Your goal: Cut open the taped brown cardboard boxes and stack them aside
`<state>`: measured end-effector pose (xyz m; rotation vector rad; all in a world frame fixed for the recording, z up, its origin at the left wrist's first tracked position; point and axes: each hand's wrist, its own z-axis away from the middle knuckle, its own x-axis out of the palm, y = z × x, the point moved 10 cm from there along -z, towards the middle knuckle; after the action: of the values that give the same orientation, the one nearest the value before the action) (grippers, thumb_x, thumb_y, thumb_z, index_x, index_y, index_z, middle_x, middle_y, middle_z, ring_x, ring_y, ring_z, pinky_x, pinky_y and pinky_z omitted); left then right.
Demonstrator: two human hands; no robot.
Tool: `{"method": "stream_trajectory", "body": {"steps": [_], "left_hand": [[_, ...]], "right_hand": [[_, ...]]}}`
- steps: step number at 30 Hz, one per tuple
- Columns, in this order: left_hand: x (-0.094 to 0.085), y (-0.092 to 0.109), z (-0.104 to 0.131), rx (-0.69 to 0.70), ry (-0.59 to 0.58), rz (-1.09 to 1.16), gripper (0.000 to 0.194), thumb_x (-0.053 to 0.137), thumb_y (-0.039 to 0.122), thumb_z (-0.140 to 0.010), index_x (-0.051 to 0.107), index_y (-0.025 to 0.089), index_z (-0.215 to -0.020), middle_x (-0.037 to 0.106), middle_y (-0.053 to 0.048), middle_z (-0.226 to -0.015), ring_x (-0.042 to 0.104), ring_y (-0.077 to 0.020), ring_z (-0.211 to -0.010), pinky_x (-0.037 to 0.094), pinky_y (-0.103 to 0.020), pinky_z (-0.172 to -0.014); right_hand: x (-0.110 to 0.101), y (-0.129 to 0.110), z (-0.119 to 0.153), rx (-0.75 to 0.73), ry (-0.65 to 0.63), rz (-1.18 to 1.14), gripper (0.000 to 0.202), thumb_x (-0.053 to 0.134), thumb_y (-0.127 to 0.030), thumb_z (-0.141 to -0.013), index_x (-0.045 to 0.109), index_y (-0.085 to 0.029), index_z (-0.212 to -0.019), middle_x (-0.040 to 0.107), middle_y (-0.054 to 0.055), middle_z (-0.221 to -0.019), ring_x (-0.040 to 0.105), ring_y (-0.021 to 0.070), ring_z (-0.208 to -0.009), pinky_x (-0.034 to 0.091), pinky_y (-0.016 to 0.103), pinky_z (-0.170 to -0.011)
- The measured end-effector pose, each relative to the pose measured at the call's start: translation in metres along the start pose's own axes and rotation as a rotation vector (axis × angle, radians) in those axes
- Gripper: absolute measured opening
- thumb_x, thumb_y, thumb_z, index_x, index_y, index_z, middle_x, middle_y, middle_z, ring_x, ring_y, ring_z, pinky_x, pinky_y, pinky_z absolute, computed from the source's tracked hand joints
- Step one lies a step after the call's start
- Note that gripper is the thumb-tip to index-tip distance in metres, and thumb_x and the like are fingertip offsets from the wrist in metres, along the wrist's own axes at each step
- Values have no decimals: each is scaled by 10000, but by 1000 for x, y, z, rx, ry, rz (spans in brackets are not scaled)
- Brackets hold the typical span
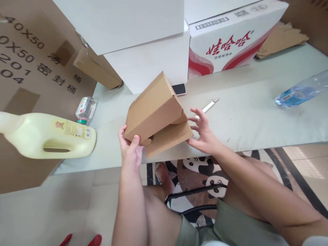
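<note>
A small brown cardboard box point(153, 109) is tilted above the front of the cloth-covered table, one flap hanging loose on the side toward me. My left hand point(131, 147) grips its lower left corner, thumb on the near face and fingers around behind. Beside the flap's right end is my right hand point(202, 133), its fingers spread and curved; the thumb is close to the flap's edge, and whether it touches I cannot tell. Just beyond that hand lies a slim white and metal tool point(209, 106), perhaps a utility knife. The box's inside is mostly hidden.
White cartons point(148, 58) and a red-and-white water carton point(225, 48) stand along the back. A dark phone point(179, 89) lies before them. At left are a pale yellow jug point(51, 136) and a clear bottle point(86, 108); a water bottle point(302, 92) lies at right.
</note>
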<state>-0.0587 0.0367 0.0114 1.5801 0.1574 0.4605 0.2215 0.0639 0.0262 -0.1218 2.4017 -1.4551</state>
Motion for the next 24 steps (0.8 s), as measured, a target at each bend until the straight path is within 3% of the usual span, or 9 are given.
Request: {"method": "stream_trajectory", "body": {"steps": [2, 4, 9, 15, 18, 24], "left_hand": [[4, -2, 1, -7, -34, -47, 710, 905, 423, -635, 491, 380, -1210, 490, -51, -1410, 605, -249, -1143, 600, -355, -798], [8, -4, 2, -15, -63, -92, 707, 903, 418, -641, 487, 377, -1212, 487, -49, -1407, 604, -251, -1166, 592, -387, -863], [13, -2, 3, 43, -90, -202, 719, 881, 468, -670, 481, 347, -1255, 507, -65, -1401, 577, -259, -1256, 501, -445, -1064], [15, -5, 4, 72, -112, -246, 729, 861, 502, -689, 472, 342, -1284, 531, -71, -1354, 594, -250, -1222, 501, -430, -1051], [16, -6, 5, 90, -121, -252, 701, 846, 496, -713, 468, 348, -1283, 524, -64, -1356, 587, -239, -1223, 490, -424, -1062], [16, -8, 7, 78, -104, -246, 703, 854, 508, -697, 464, 347, -1259, 517, -59, -1354, 579, -222, -1198, 480, -404, -1055]], "right_hand": [[-4, -16, 1, -161, 6, 188, 990, 721, -258, -819, 99, -487, -1555, 137, 84, -1631, 405, 347, -1434, 552, 549, -1023], [-8, -22, 1, -230, -10, 307, 1012, 750, -291, -822, 95, -490, -1567, 94, 77, -1652, 320, 385, -1496, 520, 594, -1058], [-6, -14, 3, -214, -107, 400, 1101, 783, -277, -806, 27, -517, -1570, -27, 35, -1691, 254, 403, -1540, 477, 640, -1106], [0, -12, 6, -197, -152, 385, 1093, 788, -263, -804, 58, -497, -1582, -43, 15, -1702, 209, 383, -1560, 408, 644, -1173], [-1, -9, 6, -178, -168, 361, 1038, 798, -272, -800, 147, -505, -1574, -43, -16, -1703, 225, 369, -1557, 417, 620, -1179], [-5, -14, 6, -213, -102, 292, 728, 739, -290, -861, 405, -482, -1479, 86, -36, -1682, 242, 322, -1555, 386, 574, -1219]]}}
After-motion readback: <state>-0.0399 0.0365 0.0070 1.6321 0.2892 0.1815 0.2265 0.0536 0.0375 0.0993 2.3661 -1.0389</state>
